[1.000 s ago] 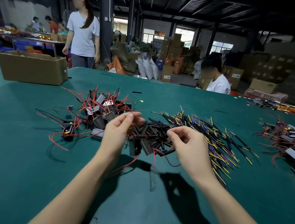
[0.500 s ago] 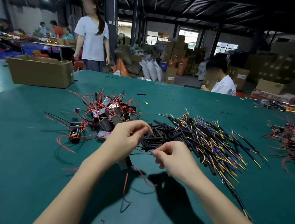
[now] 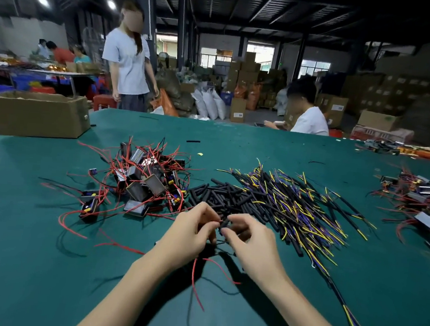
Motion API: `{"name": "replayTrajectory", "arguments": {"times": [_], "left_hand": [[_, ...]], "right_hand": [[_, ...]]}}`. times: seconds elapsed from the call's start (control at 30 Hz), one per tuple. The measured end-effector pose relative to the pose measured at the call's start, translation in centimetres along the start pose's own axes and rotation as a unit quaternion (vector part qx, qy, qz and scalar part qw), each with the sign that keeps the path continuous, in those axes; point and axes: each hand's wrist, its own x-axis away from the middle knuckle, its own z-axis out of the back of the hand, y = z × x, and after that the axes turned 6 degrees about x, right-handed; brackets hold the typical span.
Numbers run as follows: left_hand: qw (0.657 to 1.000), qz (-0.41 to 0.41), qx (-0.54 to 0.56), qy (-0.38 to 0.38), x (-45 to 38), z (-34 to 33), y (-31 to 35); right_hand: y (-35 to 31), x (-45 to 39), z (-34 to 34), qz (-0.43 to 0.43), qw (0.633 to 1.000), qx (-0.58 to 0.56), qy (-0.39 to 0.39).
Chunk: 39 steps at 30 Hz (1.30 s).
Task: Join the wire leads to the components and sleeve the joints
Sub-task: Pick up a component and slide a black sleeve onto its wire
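My left hand (image 3: 190, 234) and my right hand (image 3: 250, 239) meet above the green table, fingertips nearly touching. The right hand pinches a short black sleeve (image 3: 224, 223). The left hand pinches thin wire ends against it; red leads (image 3: 195, 279) hang down from under the left palm, where the component itself is mostly hidden. Behind the hands lies a heap of black sleeves (image 3: 221, 194). To its left sits a pile of boxy components with red wires (image 3: 143, 180). To the right spreads a bundle of yellow, purple and black wire leads (image 3: 295, 207).
A cardboard box (image 3: 36, 112) stands at the table's far left. Another tangle of wired parts (image 3: 421, 202) lies at the right edge. One person stands beyond the table's far edge, another sits there at the right. Bare green table (image 3: 46, 265) lies at my near left.
Both hands have come together in front of the sleeve heap. The right hand now pinches a black sleeve, and the red leads hang lower under the left hand.
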Motion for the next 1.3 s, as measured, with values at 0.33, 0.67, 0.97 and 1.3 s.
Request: {"name": "replayTrajectory", "arguments": {"times": [0.33,0.67,0.97,1.3], "left_hand": [[0.997,-0.045,-0.001,0.055,0.6,-0.4,0.0],[0.998,-0.04,0.021,0.054,0.6,-0.4,-0.4],[0.997,-0.03,0.013,0.072,0.7,-0.1,-0.1],[0.997,-0.038,0.004,0.07,0.9,-0.3,0.2]], "right_hand": [[-0.2,0.2,0.8,0.02,0.997,-0.074,0.026],[-0.2,0.1,1.7,0.018,0.99,-0.134,-0.031],[0.4,-0.1,2.3,0.004,0.987,-0.157,-0.024],[0.6,-0.4,1.9,0.025,0.994,-0.106,-0.028]]}}
